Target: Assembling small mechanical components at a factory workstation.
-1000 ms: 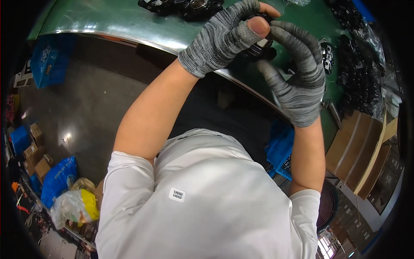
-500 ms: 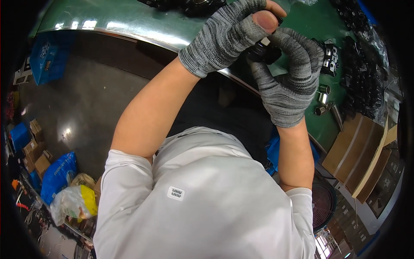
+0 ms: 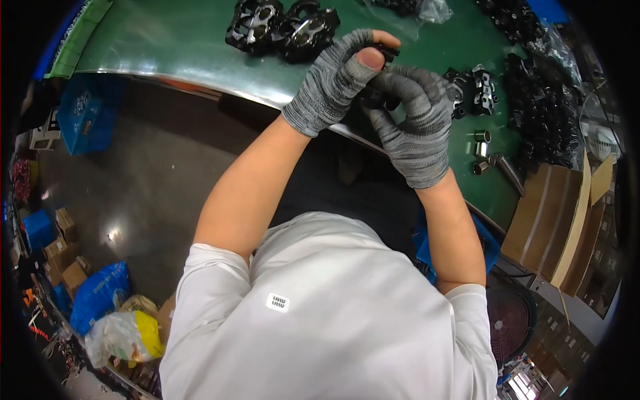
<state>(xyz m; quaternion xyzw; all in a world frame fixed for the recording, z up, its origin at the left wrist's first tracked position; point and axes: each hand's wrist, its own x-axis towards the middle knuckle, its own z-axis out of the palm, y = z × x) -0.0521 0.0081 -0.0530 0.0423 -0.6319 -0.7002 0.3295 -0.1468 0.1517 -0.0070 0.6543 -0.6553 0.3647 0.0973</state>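
Observation:
My left hand [image 3: 333, 83], in a grey striped knit glove with bare fingertips, is closed on a small black part [image 3: 379, 101] above the near edge of the green table. The thumb lies on top of it. My right hand [image 3: 419, 127], gloved alike, curls its fingers round the same part from the right. Most of the part is hidden between the hands, so its kind cannot be told. Just beyond my left hand lie black metal parts [image 3: 283, 30] with round openings. Black-and-silver parts [image 3: 483, 90] lie right of my right hand.
Short silver tubes [image 3: 481, 150] and a longer tube [image 3: 511, 175] lie on the green table [image 3: 167, 40]. Many black pieces [image 3: 543, 110] are heaped at the right, above a cardboard box [image 3: 543, 213]. A blue crate [image 3: 90, 117] stands left; a fan [image 3: 512, 323] is at lower right.
The view has shifted, showing more of the far table. Both hands have come slightly left and nearer together with the black part, which both still grip.

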